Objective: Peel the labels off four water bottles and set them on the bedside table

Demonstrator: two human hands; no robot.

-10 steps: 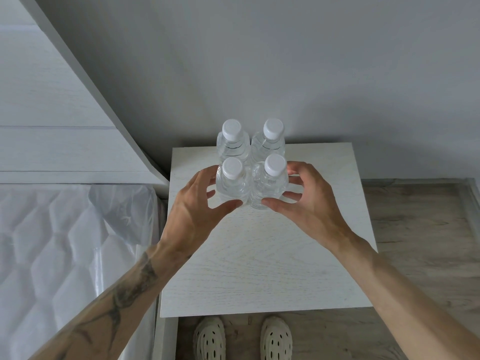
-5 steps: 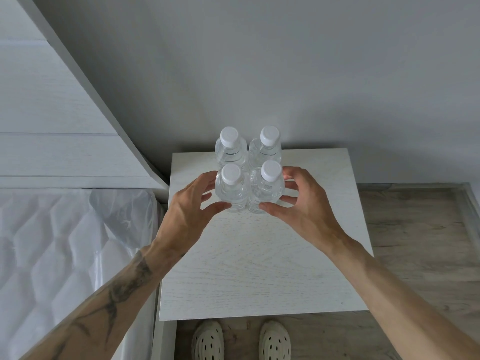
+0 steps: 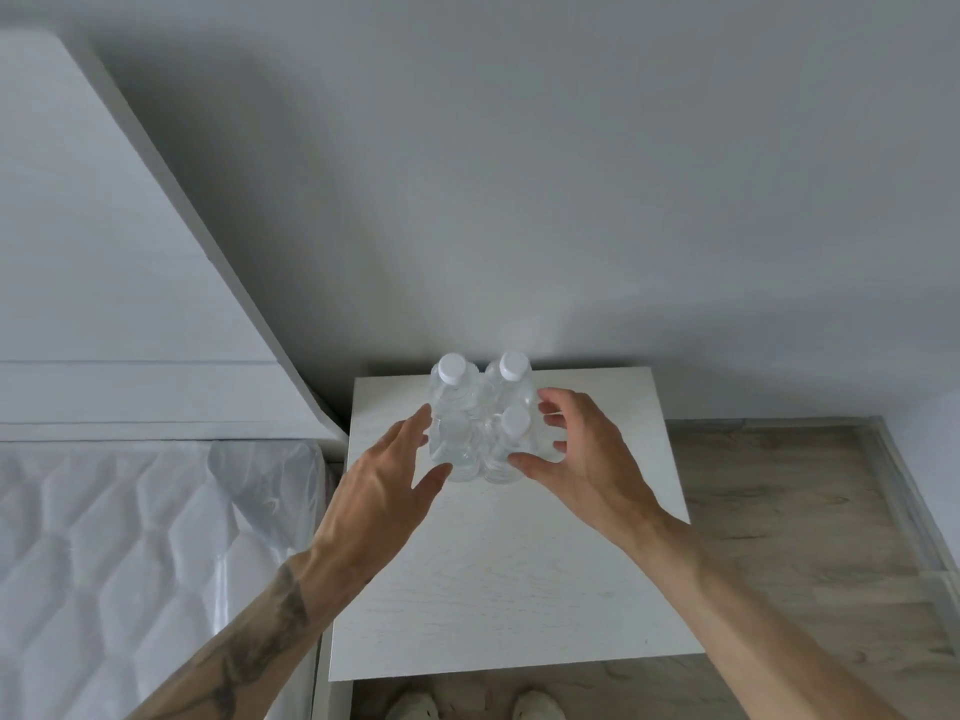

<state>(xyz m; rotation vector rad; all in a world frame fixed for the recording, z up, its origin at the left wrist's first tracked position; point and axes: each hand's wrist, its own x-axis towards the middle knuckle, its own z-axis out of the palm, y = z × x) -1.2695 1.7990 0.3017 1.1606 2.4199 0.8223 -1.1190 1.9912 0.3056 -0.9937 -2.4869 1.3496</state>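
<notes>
Four clear, label-free water bottles with white caps stand upright in a tight square at the back of the white bedside table [image 3: 493, 589]. The back-left bottle [image 3: 451, 376] and back-right bottle [image 3: 514, 374] are sharp; the front-left bottle [image 3: 457, 444] is blurred. My left hand [image 3: 384, 485] lies against the cluster's left side with straight fingers. My right hand [image 3: 587, 459] cups the right side, its thumb touching the front-right bottle [image 3: 511, 433] and its fingers loosely spread.
A quilted mattress in plastic wrap [image 3: 130, 537] and a white headboard [image 3: 104, 304] lie to the left of the table. The grey wall stands right behind the bottles. Wooden floor [image 3: 779, 511] is on the right, and my shoes [image 3: 535, 706] show at the table's front edge.
The bottle cluster has slid toward the back of the table between both hands. The fingers, curled round the front bottles before, have loosened and spread.
</notes>
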